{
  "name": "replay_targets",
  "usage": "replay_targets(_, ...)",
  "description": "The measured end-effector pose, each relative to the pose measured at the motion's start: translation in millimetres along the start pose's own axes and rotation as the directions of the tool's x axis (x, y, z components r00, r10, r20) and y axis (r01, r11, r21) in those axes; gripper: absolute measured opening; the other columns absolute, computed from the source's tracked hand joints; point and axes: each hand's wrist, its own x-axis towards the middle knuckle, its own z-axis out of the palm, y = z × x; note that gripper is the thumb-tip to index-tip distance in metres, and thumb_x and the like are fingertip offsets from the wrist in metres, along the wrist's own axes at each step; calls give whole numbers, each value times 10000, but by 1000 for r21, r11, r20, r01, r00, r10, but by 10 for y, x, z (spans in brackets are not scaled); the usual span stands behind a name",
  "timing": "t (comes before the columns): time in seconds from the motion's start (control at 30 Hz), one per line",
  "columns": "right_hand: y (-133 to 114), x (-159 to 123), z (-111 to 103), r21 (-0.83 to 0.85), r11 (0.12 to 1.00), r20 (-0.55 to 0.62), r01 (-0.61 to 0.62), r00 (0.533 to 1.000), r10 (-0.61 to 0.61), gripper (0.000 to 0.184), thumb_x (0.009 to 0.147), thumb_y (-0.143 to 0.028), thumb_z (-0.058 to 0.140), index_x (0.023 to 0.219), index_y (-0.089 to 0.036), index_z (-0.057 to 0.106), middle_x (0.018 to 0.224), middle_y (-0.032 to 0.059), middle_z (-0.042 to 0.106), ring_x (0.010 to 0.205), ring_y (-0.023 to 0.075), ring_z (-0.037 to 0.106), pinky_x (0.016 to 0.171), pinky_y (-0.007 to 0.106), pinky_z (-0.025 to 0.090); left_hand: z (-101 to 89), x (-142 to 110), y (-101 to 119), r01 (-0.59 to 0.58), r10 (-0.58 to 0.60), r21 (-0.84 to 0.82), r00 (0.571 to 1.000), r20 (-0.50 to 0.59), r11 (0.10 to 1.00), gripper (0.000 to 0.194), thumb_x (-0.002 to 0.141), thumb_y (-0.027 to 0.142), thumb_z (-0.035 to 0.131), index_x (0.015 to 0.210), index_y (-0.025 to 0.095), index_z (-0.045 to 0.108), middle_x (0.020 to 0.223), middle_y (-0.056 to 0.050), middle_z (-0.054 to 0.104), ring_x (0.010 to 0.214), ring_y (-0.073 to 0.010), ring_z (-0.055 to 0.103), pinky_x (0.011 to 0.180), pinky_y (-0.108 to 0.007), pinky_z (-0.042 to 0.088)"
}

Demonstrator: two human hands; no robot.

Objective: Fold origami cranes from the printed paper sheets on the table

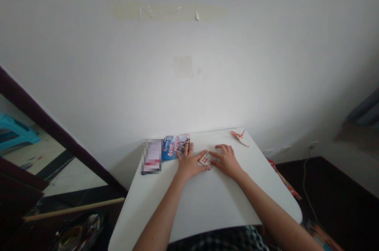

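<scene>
Head view: our left hand and right hand lie flat on white round-cornered desk, fingers spread, narrow gap between. Small white-and-red printed card sits in gap, fingertips of both at its edges; grip cannot tell. From it: glossy blue printed packet at 10 o'clock, under left fingertips; blurred dark-edged card at 9 o'clock; red-and-white folded paper crane at 2 o'clock.
</scene>
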Motion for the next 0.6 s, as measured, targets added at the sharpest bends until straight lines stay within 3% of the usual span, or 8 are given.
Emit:
replay_targets(0.23,-27,1,46,-63,998,48,10,999,-7,445,982,-521,493,1426,-518,476,1479,60,459,1402,323,328,1167,664,182,22,21,-26,-7,8,24,1000,-4,1000,823,705,856,553,1455,552,407,1699,-3,177,1548,-455,41,1121,-803,-7)
replay_targets(0.6,-42,7,31,-68,998,43,-8,999,11,454,958,-506,541,1410,-519,496,1480,54,455,1412,324,319,1165,670,188,62,-63,-9,-36,37,12,992,-121,999,727,725,820,586,1391,538,517,1667,-38,283,1544,-417,128,1132,-792,-28)
